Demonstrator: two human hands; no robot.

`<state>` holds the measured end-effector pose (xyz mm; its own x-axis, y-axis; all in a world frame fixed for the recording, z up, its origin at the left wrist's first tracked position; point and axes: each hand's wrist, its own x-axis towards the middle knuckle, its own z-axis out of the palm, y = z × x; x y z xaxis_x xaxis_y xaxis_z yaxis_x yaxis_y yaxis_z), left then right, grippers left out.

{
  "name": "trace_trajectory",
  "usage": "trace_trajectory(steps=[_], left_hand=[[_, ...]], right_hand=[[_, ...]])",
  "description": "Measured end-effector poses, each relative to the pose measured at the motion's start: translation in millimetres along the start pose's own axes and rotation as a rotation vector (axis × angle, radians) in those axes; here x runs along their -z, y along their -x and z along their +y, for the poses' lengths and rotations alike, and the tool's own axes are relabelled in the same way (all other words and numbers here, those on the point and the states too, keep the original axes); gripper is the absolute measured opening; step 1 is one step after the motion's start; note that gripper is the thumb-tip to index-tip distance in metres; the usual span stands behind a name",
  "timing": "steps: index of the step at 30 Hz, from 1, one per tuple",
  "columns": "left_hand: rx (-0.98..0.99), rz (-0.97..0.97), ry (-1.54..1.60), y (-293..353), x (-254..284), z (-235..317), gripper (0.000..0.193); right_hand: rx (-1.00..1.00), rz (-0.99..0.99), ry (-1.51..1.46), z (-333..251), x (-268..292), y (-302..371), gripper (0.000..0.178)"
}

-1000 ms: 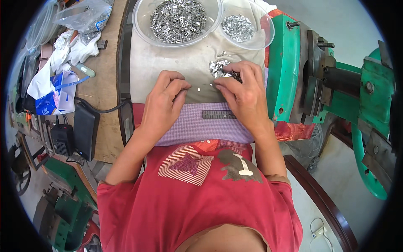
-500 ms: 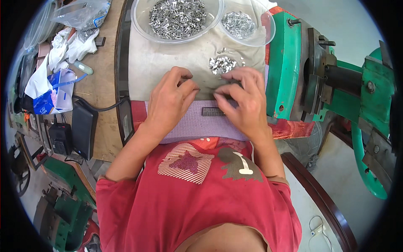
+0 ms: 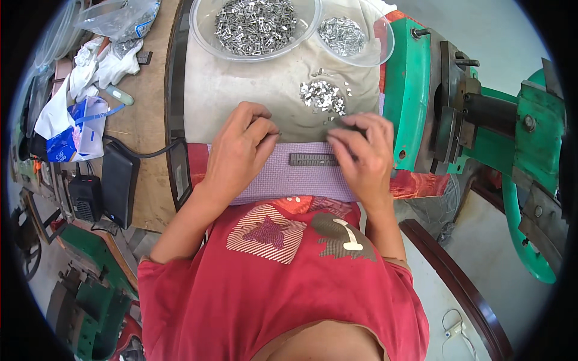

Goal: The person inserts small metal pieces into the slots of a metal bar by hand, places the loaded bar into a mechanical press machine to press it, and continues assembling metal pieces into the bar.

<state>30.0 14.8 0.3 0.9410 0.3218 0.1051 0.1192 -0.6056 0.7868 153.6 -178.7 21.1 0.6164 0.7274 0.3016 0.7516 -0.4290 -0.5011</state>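
My left hand (image 3: 242, 144) hovers over the grey cloth's near part, fingers curled and thumb brought toward the forefinger; anything in the pinch is too small to make out. To its right, my right hand (image 3: 366, 153) is closed in a similar way, its fingertips just below a heap of small shiny metal pieces (image 3: 322, 96). A few loose pieces lie between that heap and the fingertips. Between my hands, a dark slotted metal bar (image 3: 310, 159) rests on a purple checked cloth (image 3: 271, 180); my right thumb is close to its right end.
Two clear plastic tubs of small metal parts stand at the back, a large one (image 3: 208, 45) and a smaller one (image 3: 379, 54). A green machine (image 3: 412, 90) borders the right side. Left, a wooden table (image 3: 144, 114) carries a tissue pack (image 3: 78, 132), bags and a black box.
My right hand has moved right and slightly nearer me, away from the heap, uncovering more of the bar and several loose pieces. My left hand has shifted slightly left.
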Motion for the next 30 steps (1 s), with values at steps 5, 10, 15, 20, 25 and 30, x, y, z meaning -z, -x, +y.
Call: trace_trajectory(steps=[5,10,15,20,25,30], left_hand=[[-0.004,-0.039,0.014,15.2,6.6,5.8,0.015],[-0.042,-0.009,0.071,23.2,-2.3,16.6,0.015],[-0.096,-0.046,0.037,24.7,-12.3,16.8,0.014],[-0.098,-0.067,-0.012,22.4,-15.6,16.8,0.016],[-0.080,-0.090,0.007,21.4,-13.3,17.6,0.019],[-0.066,-0.110,0.019,20.6,-14.2,19.2,0.023]], right_hand=[[0.040,-0.020,0.044,11.6,-3.7,-11.0,0.021],[0.080,-0.070,0.054,11.2,-6.3,-20.7,0.020],[0.083,-0.068,0.064,10.8,-10.1,-22.0,0.020],[0.072,-0.057,0.008,9.5,-10.6,-15.4,0.017],[0.052,-0.041,-0.086,0.8,-1.4,-2.3,0.019],[0.030,-0.064,-0.158,-9.1,-6.5,15.8,0.019]])
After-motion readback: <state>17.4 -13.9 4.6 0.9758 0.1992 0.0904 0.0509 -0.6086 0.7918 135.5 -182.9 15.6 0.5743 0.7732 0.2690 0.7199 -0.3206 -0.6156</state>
